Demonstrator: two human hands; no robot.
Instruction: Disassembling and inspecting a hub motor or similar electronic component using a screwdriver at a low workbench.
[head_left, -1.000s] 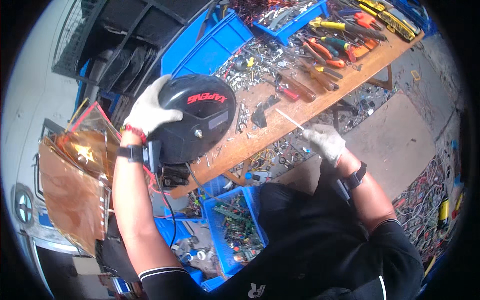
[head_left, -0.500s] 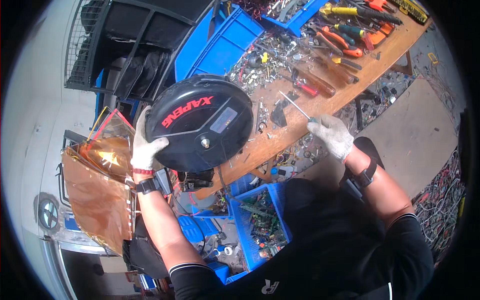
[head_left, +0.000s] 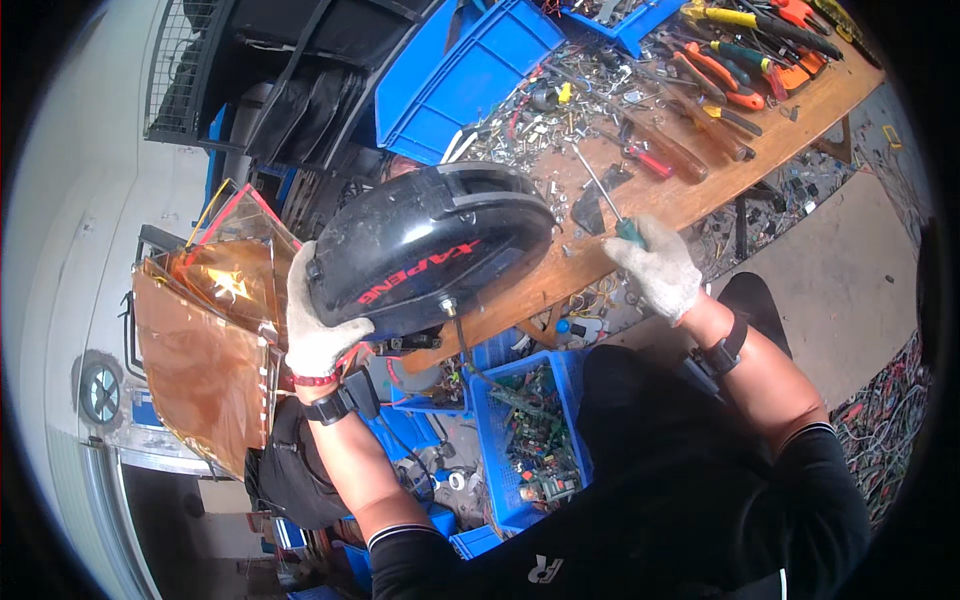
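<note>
One long wooden counter [head_left: 800, 112] is seen running from the middle of the view toward 2 o'clock, strewn with tools and loose screws [head_left: 535, 130]. At 9 o'clock, a panel covered in brown film [head_left: 200, 350] is propped upright. A black wheel housing [head_left: 420, 255] with red lettering is held tilted just off the centre toward 11 o'clock, over the counter's near end; whether it is touched by the wood cannot be told. Toward 12 o'clock, a blue bin [head_left: 470, 90] is placed, and between 5 and 6 a blue basket [head_left: 500, 497] is filled with circuit boards [head_left: 540, 430].

The housing's 8 o'clock edge is gripped by the gloved left hand [head_left: 320, 322], the thumb laid on the near face and the other fingers mostly hidden. At the housing's 3 o'clock, well apart, a green-handled screwdriver [head_left: 630, 232] is clasped by the curled fingers of the gloved right hand [head_left: 657, 268], its shaft aimed at 11 o'clock. On the housing's underside, an axle nut [head_left: 448, 306] is exposed.
</note>
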